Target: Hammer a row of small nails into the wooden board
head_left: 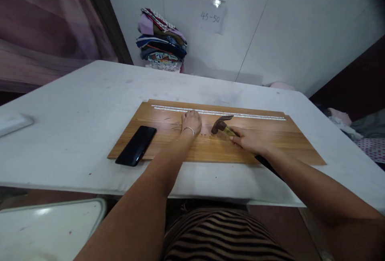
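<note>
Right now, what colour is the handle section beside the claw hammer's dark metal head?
The handle section is yellowish green, in the head view.

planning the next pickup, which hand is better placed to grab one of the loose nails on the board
Probably the left hand: it is right beside the loose nails, though whether it holds anything is hidden. The right hand grips the hammer and is farther from them.

On my feed I see the board (279, 140) streaked wood-brown, the hammer (223, 126) at 3 o'clock dark brown with a yellowish grip (230, 131), the phone (136, 146) at 8 black, the curtain (51, 24) at 10 mauve, the shirt (225, 235) at 6 black-and-tan striped.
</note>
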Demonstrator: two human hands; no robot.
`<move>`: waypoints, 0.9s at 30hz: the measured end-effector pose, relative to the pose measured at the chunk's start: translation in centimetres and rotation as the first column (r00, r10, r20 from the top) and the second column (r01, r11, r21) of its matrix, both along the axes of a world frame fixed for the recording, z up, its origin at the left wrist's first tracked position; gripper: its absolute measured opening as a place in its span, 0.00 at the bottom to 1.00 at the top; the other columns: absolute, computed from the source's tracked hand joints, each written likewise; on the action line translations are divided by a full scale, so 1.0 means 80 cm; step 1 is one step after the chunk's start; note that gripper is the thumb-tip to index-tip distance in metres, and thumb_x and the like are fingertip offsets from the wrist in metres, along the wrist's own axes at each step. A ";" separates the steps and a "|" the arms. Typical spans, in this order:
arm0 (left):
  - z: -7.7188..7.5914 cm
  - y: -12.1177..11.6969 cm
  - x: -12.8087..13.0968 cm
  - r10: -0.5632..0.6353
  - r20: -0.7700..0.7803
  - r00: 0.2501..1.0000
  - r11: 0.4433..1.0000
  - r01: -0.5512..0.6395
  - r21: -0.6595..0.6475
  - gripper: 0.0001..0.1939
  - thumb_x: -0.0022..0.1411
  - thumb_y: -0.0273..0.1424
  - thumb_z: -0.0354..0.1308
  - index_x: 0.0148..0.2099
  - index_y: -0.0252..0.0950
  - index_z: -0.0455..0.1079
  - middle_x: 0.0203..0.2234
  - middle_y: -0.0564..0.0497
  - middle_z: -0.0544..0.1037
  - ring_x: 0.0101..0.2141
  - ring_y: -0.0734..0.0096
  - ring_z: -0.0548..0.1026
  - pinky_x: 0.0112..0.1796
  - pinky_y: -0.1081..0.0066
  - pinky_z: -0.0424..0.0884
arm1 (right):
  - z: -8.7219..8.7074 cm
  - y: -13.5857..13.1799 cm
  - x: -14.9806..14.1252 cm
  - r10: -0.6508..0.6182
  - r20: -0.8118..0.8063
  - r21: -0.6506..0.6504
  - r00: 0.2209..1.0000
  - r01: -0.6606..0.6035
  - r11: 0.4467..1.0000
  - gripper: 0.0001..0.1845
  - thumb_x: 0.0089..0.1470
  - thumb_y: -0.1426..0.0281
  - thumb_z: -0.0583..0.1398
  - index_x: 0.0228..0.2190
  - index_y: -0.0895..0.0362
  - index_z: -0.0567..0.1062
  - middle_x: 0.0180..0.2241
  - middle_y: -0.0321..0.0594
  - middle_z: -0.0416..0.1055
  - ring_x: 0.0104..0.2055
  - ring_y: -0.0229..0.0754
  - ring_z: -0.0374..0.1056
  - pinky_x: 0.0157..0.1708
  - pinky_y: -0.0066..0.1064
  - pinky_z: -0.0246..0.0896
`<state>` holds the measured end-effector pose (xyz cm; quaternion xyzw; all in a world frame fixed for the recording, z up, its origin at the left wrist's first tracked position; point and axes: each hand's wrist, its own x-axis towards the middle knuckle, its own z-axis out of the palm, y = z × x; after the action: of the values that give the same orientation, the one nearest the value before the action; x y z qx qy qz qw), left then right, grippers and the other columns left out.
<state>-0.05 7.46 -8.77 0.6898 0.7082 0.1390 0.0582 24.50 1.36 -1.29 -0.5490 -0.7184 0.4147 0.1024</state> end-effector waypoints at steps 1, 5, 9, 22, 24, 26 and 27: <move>0.000 0.000 0.000 0.001 0.001 1.000 1.000 -0.001 0.001 0.19 0.76 0.30 0.44 0.57 0.36 0.75 0.62 0.37 0.77 0.65 0.50 0.68 0.63 0.51 0.62 | 0.000 0.000 -0.001 -0.006 -0.003 -0.002 1.000 0.006 1.000 0.19 0.61 0.70 0.58 0.52 0.56 0.77 0.27 0.34 0.69 0.29 0.40 0.63 0.35 0.33 0.61; -0.001 0.000 -0.001 0.000 -0.001 1.000 1.000 0.000 0.004 0.20 0.76 0.31 0.44 0.57 0.36 0.75 0.61 0.37 0.77 0.64 0.50 0.68 0.63 0.52 0.61 | 0.004 -0.002 -0.005 -0.013 0.020 -0.039 1.000 0.014 0.999 0.20 0.61 0.71 0.58 0.53 0.57 0.77 0.27 0.34 0.69 0.27 0.40 0.62 0.34 0.33 0.61; -0.002 0.001 -0.001 -0.002 -0.002 1.000 1.000 0.002 0.007 0.20 0.76 0.31 0.43 0.57 0.36 0.75 0.61 0.37 0.77 0.63 0.50 0.69 0.62 0.52 0.62 | 0.004 -0.004 -0.006 0.012 0.038 -0.041 0.999 -0.011 0.999 0.21 0.61 0.72 0.57 0.54 0.58 0.77 0.26 0.33 0.68 0.27 0.40 0.62 0.34 0.34 0.60; 0.003 -0.001 0.000 0.005 -0.004 1.000 1.000 -0.005 -0.002 0.20 0.77 0.30 0.43 0.56 0.38 0.75 0.61 0.37 0.77 0.64 0.51 0.69 0.62 0.52 0.62 | -0.001 0.002 -0.003 0.004 -0.018 0.004 1.000 -0.004 1.000 0.16 0.61 0.71 0.58 0.50 0.55 0.76 0.28 0.34 0.69 0.29 0.40 0.63 0.34 0.32 0.61; 0.000 0.000 0.000 0.003 -0.001 1.000 1.000 -0.003 0.002 0.20 0.76 0.31 0.43 0.57 0.38 0.75 0.62 0.38 0.77 0.65 0.50 0.68 0.63 0.52 0.62 | -0.002 0.002 -0.003 0.021 -0.008 0.005 1.000 -0.020 1.000 0.14 0.60 0.70 0.59 0.48 0.55 0.77 0.28 0.35 0.69 0.29 0.40 0.63 0.34 0.33 0.61; -0.001 0.001 -0.001 -0.002 0.004 1.000 1.000 0.002 0.006 0.20 0.76 0.31 0.44 0.57 0.38 0.75 0.62 0.38 0.77 0.65 0.50 0.68 0.63 0.52 0.61 | -0.003 0.001 -0.002 0.034 -0.003 0.006 0.999 -0.034 0.999 0.13 0.60 0.70 0.59 0.46 0.55 0.77 0.28 0.35 0.69 0.29 0.41 0.63 0.35 0.33 0.61; -0.002 0.001 -0.001 -0.004 0.006 1.000 1.000 0.003 0.007 0.20 0.76 0.31 0.44 0.57 0.38 0.75 0.62 0.38 0.77 0.65 0.50 0.68 0.63 0.51 0.61 | -0.004 0.000 -0.002 0.035 -0.002 0.005 0.999 -0.035 0.999 0.13 0.60 0.70 0.59 0.46 0.55 0.78 0.27 0.35 0.69 0.29 0.41 0.63 0.35 0.34 0.61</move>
<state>-0.13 7.55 -8.93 0.6908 0.7063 0.1437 0.0583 24.35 1.40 -1.60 -0.5354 -0.7290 0.4152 0.0974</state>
